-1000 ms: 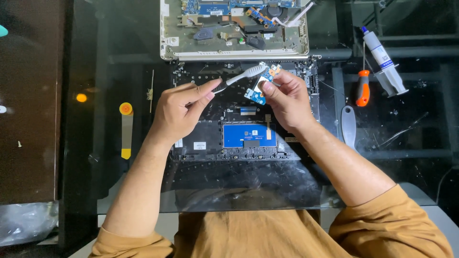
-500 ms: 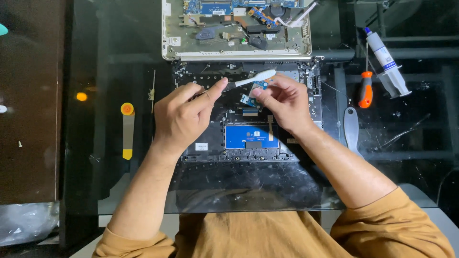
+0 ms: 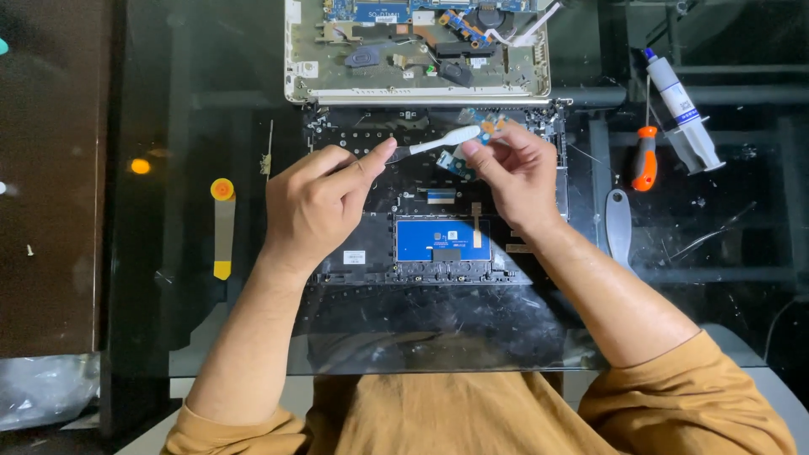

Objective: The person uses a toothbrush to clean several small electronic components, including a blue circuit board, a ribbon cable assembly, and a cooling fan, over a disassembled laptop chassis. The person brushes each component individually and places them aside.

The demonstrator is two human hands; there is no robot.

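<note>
Two hands at work over opened laptop base [image 3: 438, 278] on glass table [image 3: 168, 101]. Left hand [image 3: 316, 206] closed on a white toothbrush [image 3: 438, 141], gripped betw. thumb & forefinger, brush head pointing right. Right hand [image 3: 518, 173] pinches a small blue circuit board [image 3: 459, 160] in its fingertips, held just above the base; brush head is at the board, looks like touching. Blue touchpad panel [image 3: 442, 238] lies below both hands. Second laptop shell [image 3: 417, 59] sits at top w/ parts exposed. Right side: orange-handled screwdriver [image 3: 645, 158], syringe [image 3: 683, 109], grey pry tool [image 3: 618, 226]. Left side: yellow pry tool [image 3: 222, 227].
</note>
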